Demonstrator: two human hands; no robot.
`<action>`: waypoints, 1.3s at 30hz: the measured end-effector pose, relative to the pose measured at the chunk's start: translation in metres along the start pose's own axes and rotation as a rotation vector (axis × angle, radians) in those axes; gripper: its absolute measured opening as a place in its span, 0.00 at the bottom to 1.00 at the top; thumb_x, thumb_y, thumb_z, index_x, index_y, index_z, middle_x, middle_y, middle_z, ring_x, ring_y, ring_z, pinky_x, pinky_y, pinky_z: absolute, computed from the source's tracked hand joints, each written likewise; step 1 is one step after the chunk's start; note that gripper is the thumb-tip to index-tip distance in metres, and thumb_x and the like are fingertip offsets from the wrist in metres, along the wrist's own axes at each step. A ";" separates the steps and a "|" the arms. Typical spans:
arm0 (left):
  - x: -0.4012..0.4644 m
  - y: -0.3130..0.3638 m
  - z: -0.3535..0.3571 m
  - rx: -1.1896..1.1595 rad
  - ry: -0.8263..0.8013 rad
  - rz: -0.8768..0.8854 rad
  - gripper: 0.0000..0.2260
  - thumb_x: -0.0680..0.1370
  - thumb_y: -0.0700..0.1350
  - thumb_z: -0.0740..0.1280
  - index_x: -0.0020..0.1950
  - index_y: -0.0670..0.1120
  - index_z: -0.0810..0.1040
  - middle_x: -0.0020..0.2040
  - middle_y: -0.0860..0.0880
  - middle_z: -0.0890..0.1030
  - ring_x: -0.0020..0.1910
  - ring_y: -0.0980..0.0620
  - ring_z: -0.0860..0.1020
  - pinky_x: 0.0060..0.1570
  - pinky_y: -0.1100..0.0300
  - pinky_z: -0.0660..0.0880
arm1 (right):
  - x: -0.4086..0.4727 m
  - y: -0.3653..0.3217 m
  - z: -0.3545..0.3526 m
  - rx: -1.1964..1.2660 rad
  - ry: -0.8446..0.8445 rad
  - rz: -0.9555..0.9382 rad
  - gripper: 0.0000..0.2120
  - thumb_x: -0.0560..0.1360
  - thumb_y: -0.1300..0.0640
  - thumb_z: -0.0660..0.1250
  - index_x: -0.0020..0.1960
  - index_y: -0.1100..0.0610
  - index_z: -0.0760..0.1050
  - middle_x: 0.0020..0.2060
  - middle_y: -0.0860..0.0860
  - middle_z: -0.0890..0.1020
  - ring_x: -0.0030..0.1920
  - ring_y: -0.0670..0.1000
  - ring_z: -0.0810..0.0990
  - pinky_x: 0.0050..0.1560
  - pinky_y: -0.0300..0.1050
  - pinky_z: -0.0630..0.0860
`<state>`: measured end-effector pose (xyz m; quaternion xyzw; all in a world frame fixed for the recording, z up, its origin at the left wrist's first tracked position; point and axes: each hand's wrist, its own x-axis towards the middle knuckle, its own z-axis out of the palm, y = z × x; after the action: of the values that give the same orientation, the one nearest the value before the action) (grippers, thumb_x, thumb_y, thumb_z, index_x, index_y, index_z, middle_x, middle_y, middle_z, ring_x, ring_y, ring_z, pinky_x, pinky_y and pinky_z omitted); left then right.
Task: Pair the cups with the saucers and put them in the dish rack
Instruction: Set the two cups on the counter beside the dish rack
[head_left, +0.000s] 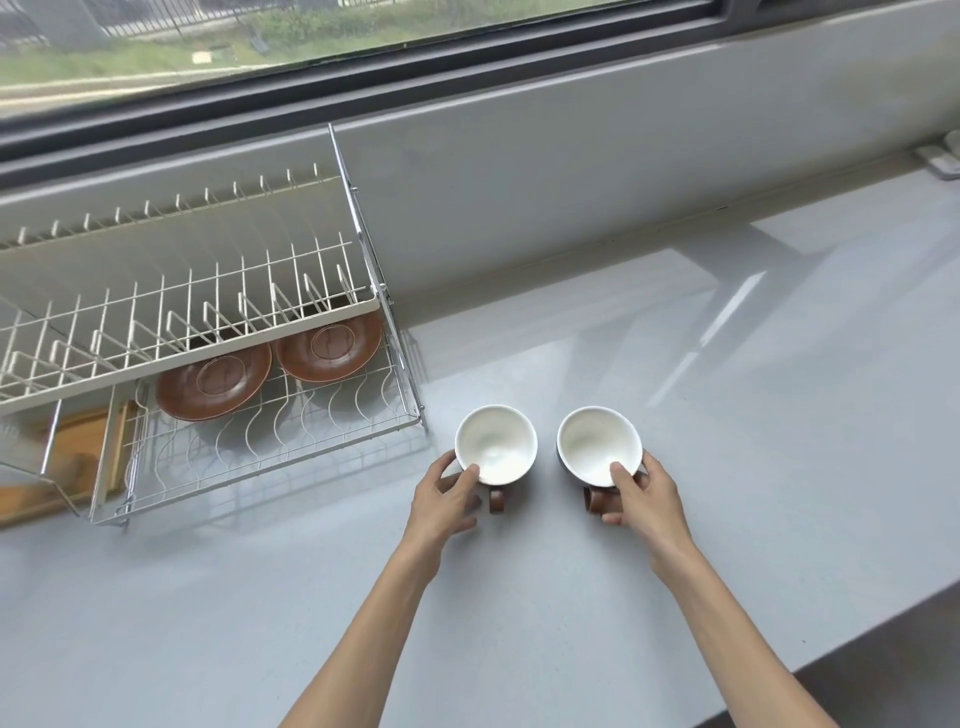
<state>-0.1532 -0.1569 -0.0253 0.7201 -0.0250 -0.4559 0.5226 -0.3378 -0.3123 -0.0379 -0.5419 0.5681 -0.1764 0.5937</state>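
The pale grey table (675, 415) looks smooth and glossy, mirroring the window. Two glazed ceramic cups (496, 441), white inside and brown outside, shine; the brown round saucers (213, 382) have a softer sheen. The white coated-wire dish rack (249, 457) has bright metal posts, beside a matt wooden board (78, 447).

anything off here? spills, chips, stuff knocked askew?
Nothing stands out. Both cups, left cup and right cup, sit upright and empty on the counter. Both saucers lie flat in the rack's lower tier. No spills or visible chips.
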 end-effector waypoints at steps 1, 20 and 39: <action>-0.002 0.000 -0.003 0.021 -0.008 -0.001 0.22 0.79 0.51 0.69 0.73 0.53 0.71 0.56 0.50 0.83 0.49 0.48 0.84 0.57 0.45 0.81 | -0.001 -0.003 -0.002 -0.027 -0.003 -0.003 0.14 0.80 0.58 0.62 0.65 0.49 0.73 0.48 0.50 0.85 0.38 0.49 0.87 0.38 0.51 0.83; -0.049 0.002 -0.110 0.588 -0.055 0.146 0.20 0.80 0.57 0.63 0.72 0.58 0.72 0.67 0.51 0.78 0.60 0.50 0.78 0.60 0.54 0.75 | -0.082 -0.063 0.048 -1.017 -0.150 -0.404 0.25 0.80 0.44 0.59 0.76 0.48 0.65 0.73 0.49 0.71 0.72 0.53 0.70 0.63 0.51 0.70; -0.077 0.031 -0.238 1.360 0.155 0.364 0.24 0.83 0.56 0.57 0.78 0.53 0.64 0.74 0.48 0.72 0.71 0.45 0.72 0.66 0.50 0.71 | -0.121 -0.110 0.211 -1.413 -0.421 -0.882 0.25 0.81 0.46 0.57 0.77 0.50 0.62 0.75 0.53 0.67 0.73 0.57 0.67 0.69 0.56 0.65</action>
<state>-0.0216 0.0425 0.0558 0.9016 -0.3870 -0.1919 0.0251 -0.1461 -0.1572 0.0640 -0.9773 0.1602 0.1082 0.0870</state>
